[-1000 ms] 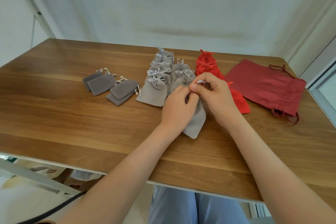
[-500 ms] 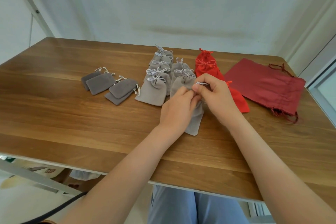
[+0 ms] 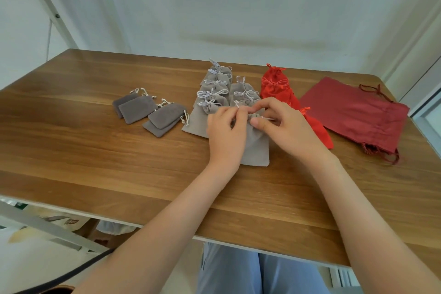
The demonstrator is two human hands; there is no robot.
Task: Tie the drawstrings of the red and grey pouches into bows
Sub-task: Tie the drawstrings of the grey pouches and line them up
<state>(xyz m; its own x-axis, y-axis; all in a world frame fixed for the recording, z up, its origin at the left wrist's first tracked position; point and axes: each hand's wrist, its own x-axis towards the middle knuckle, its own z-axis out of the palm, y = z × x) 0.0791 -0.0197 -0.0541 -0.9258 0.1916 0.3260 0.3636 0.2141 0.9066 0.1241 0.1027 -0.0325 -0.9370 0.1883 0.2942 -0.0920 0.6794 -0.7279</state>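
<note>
A light grey pouch lies flat in the middle of the wooden table, its gathered neck between my hands. My left hand pinches one end of its white drawstring at the neck. My right hand pinches the other end on the right side. Behind them stand two rows of light grey pouches with tied white bows. A row of bright red pouches runs back to the right; my right hand hides part of it.
Several small dark grey pouches lie flat at the left. A large dark red drawstring bag lies at the right, near the table's right edge. My legs show below the front edge.
My hands have drawn apart sideways, pulling the drawstring ends left and right. The grey pouch now lies straighter under them.
</note>
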